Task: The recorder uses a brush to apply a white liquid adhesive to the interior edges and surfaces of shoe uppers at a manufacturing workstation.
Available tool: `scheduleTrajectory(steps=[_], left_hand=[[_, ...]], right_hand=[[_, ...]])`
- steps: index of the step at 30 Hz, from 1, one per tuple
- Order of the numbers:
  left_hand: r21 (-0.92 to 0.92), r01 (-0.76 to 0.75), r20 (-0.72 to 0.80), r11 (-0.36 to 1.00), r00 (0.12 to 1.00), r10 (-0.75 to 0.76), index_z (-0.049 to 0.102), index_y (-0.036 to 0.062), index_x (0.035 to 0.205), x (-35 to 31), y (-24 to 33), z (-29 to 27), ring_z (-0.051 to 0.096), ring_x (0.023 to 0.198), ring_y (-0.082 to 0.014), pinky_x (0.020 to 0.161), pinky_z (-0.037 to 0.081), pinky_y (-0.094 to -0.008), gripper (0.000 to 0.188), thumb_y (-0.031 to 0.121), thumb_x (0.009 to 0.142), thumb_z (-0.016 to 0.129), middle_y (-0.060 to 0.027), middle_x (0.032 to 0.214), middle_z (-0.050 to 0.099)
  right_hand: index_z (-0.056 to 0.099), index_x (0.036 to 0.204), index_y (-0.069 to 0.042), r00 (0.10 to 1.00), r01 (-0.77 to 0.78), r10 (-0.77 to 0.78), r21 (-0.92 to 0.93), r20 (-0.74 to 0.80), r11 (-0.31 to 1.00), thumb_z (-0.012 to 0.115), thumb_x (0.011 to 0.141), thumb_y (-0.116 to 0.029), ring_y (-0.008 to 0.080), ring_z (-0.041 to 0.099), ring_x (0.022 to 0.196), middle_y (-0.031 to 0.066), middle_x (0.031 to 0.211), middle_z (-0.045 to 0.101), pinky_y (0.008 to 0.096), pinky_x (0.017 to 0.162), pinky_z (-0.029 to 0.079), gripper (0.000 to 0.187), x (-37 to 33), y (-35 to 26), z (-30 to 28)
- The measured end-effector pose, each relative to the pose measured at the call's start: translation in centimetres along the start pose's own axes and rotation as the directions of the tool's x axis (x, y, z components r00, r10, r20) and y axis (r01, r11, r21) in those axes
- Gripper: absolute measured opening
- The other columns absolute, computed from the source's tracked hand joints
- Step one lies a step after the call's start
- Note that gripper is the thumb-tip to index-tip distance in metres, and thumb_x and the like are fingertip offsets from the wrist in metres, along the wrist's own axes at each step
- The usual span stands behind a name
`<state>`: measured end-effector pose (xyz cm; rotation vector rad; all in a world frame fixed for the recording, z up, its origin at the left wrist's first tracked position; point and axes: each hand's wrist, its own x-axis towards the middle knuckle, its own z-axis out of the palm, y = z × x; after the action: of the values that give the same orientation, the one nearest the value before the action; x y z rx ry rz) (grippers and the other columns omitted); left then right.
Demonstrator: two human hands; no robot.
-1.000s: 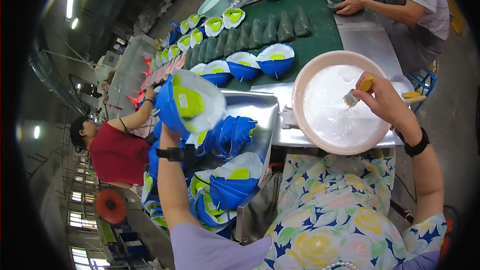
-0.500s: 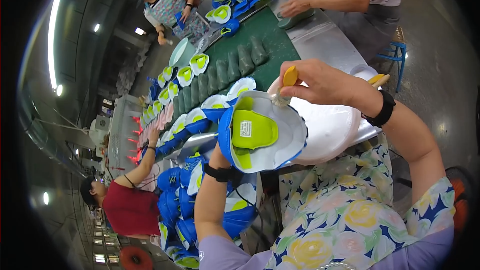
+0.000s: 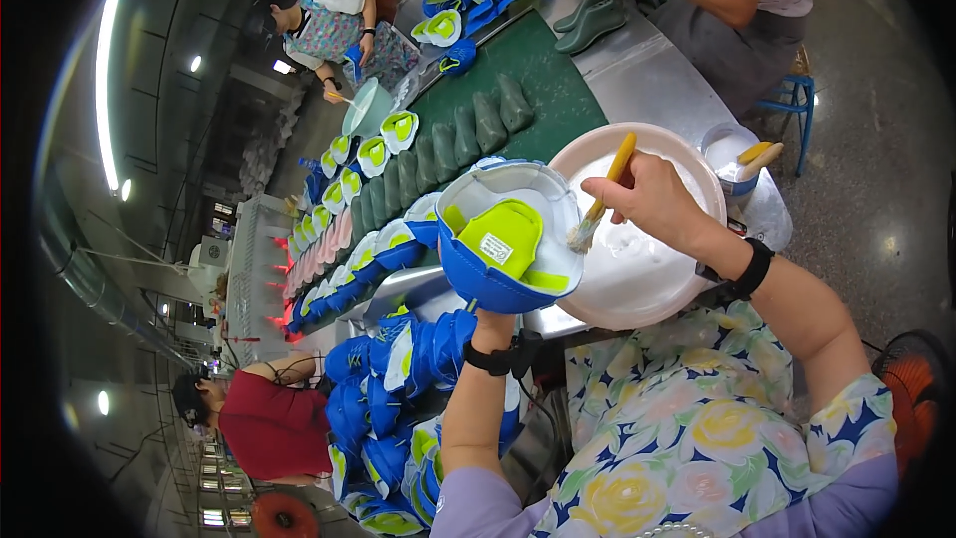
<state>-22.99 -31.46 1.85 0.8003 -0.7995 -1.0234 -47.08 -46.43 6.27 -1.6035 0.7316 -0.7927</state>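
Observation:
A blue shoe upper (image 3: 506, 281) with a white inside and a lime-green tongue lining (image 3: 503, 229) is held up by my left hand (image 3: 494, 324). Most of that hand's fingers are hidden beneath the upper. My right hand (image 3: 652, 194) is closed around a paintbrush (image 3: 619, 164) with a yellow handle. The brush's whitish bristles (image 3: 583, 236) point down, close to the upper's right edge; whether they touch it I cannot tell. Just under the brush and my right hand sits a wide pale-pink basin (image 3: 637, 315) of white liquid.
Right of the basin, a small tub (image 3: 732, 154) holds more yellow handles. Blue uppers (image 3: 398, 369) are heaped at lower left. Rows of uppers and dark green shoe lasts (image 3: 438, 144) stand along a green conveyor belt (image 3: 558, 90). Co-workers are at the far right, far left and lower left.
My right hand and the brush have moved down off the upper's far rim, over the basin. My left hand has tilted the upper. The far-right co-worker's hand has left the lasts.

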Motion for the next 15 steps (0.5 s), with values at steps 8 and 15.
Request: scheduleTrajectory(steps=[8, 15], left_hand=[[0.085, 0.029, -0.102, 0.996, 0.995, -0.020, 0.043, 0.0065, 0.147, 0.1, 0.0, -4.2, 0.063, 0.119, -0.0327, 0.103, 0.052, -0.0491, 0.053, 0.039, 0.105, 0.044, -0.0168, 0.134, 0.061], [0.169, 0.018, -0.220, 0.985, 0.975, 0.020, 0.045, 0.0053, 0.146, -0.4, 1.2, -7.8, 0.064, 0.118, -0.0310, 0.102, 0.053, -0.0472, 0.052, 0.036, 0.104, 0.047, -0.0160, 0.133, 0.062]], right_hand=[[0.064, 0.088, 0.009, 0.992, -0.117, 0.114, 0.072, 0.050, 0.991, 0.072, 0.090, -0.036, 0.0193, 0.072, 0.064, 0.0164, 0.077, 0.071, 0.0269, 0.056, 0.056, 0.045, -2.0, -0.3, 1.4], [0.067, 0.096, 0.002, 0.972, 0.217, -0.232, 0.237, 0.036, 0.947, 0.075, 0.089, -0.022, 0.0177, 0.071, 0.073, 0.0103, 0.083, 0.072, 0.0289, 0.065, 0.054, 0.026, -2.3, -0.9, 1.2]])
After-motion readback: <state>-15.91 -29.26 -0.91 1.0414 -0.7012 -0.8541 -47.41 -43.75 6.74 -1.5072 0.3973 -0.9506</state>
